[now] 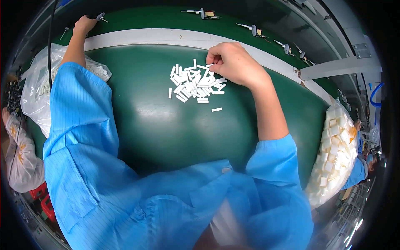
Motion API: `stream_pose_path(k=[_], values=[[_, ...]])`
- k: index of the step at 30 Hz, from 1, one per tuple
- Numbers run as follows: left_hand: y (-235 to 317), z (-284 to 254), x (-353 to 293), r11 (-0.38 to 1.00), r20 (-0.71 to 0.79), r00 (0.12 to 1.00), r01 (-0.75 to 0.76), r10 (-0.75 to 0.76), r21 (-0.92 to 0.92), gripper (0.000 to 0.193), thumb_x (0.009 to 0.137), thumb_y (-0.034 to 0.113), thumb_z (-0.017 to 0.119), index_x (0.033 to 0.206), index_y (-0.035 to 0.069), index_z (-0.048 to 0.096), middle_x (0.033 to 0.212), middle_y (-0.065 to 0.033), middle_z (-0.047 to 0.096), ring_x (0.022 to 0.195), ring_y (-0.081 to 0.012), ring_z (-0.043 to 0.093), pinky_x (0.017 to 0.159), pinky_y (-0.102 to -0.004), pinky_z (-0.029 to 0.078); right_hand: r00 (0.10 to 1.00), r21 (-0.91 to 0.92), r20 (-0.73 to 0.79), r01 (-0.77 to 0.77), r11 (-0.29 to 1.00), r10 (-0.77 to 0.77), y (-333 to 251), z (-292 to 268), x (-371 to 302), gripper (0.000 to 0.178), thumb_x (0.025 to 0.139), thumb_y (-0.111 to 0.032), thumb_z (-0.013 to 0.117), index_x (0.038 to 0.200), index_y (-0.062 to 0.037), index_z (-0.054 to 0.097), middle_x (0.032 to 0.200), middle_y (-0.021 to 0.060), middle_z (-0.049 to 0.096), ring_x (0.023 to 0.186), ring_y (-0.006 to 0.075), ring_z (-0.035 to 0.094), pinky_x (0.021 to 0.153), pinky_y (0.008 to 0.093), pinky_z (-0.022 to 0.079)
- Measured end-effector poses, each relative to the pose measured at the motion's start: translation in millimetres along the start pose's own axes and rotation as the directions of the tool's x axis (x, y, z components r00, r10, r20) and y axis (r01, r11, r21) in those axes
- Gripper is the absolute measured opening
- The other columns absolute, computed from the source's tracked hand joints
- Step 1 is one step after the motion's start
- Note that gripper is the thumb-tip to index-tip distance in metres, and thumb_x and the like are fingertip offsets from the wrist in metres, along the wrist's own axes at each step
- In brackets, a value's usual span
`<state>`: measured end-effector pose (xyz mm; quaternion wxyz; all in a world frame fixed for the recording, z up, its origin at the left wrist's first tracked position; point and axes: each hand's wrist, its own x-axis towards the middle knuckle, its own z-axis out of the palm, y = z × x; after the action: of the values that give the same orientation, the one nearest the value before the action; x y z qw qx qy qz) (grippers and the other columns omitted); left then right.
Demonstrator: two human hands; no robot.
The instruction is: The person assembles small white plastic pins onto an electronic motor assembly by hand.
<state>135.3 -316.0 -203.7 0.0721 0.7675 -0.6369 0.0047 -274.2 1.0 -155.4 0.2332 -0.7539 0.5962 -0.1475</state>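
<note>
Nearest, one white strip [216, 109] lies lengthwise left to right on your green desk [166, 129]. Beyond, piled strips [191, 85] point every way. Your right hand [236, 62] curls at their far right edge; I cannot tell whether its grip holds one. Farthest, your left hand [85, 25] meets a grey disc [100, 16], grip unclear.

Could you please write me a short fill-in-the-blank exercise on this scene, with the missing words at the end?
1. The small white pieces lie in a pile on a work surface coloured ____.
2. The hand at the edge of that pile is the person's ____ one.
3. The other hand, beside a grey disc-shaped part, is the person's ____ one.
4. The colour of the person's sleeves is ____.

Missing words: green; right; left; blue.
</note>
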Motion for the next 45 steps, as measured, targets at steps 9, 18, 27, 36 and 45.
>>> stream_pose_path(k=[9, 18, 27, 36, 45], values=[[43, -34, -11, 0.362, -0.016, 0.994, 0.025, -0.109, -0.932, 0.016, 0.087, 0.014, 0.056, 0.089, -0.002, 0.057, 0.084, -0.0166, 0.063, 0.068, -0.0241, 0.061, 0.057, -0.0313, 0.050, 1.000, 0.031, -0.016, 0.015, 0.999, -0.014, 3, 2, 3, 0.014, 0.073, 0.000, 0.066, 0.086, 0.0049, 0.065, 0.074, 0.0133, 0.064, 0.069, 0.0202, 0.061, 0.067, 0.0303, 0.050], [228, -29, -234, -0.485, 0.195, 0.815, 0.497, 0.546, -0.720, 0.014, 0.097, 0.013, 0.046, 0.099, 0.002, 0.055, 0.088, -0.0109, 0.062, 0.067, -0.0161, 0.055, 0.057, -0.0248, 0.046, 0.999, 0.070, 0.031, -0.024, 0.997, 0.022, 5, -5, 4, 0.015, 0.075, -0.003, 0.069, 0.087, 0.0035, 0.065, 0.073, 0.0104, 0.066, 0.069, 0.0167, 0.064, 0.066, 0.0291, 0.051], [240, -7, -249, -0.573, 0.216, 0.715, 0.674, 0.665, -0.466, 0.013, 0.098, 0.015, 0.043, 0.097, 0.004, 0.051, 0.086, -0.0080, 0.056, 0.060, -0.0116, 0.044, 0.048, -0.0216, 0.034, 0.959, 0.620, -0.211, -0.020, 0.785, 0.191, 22, 5, 21, 0.028, 0.079, -0.007, 0.069, 0.105, 0.0034, 0.064, 0.085, 0.0109, 0.069, 0.075, 0.0161, 0.070, 0.069, 0.0236, 0.054], [230, -1, -241, -0.635, 0.138, 0.730, 0.658, 0.669, -0.404, 0.015, 0.099, 0.016, 0.040, 0.098, 0.003, 0.049, 0.086, -0.0090, 0.054, 0.059, -0.0117, 0.042, 0.048, -0.0221, 0.034, 0.968, 0.715, -0.081, -0.110, 0.691, 0.238, 12, 14, 21, 0.016, 0.083, -0.010, 0.070, 0.090, 0.0040, 0.068, 0.075, 0.0062, 0.066, 0.063, 0.0079, 0.058, 0.060, 0.0190, 0.049], [235, -9, -250, -0.636, 0.157, 0.753, 0.632, 0.639, -0.443, 0.014, 0.099, 0.015, 0.040, 0.099, 0.004, 0.049, 0.087, -0.0093, 0.055, 0.058, -0.0114, 0.041, 0.047, -0.0219, 0.033, 0.967, 0.721, -0.070, -0.120, 0.683, 0.243, 13, 14, 21, 0.016, 0.083, -0.011, 0.069, 0.090, 0.0032, 0.068, 0.072, 0.0049, 0.064, 0.060, 0.0073, 0.057, 0.057, 0.0193, 0.048]])
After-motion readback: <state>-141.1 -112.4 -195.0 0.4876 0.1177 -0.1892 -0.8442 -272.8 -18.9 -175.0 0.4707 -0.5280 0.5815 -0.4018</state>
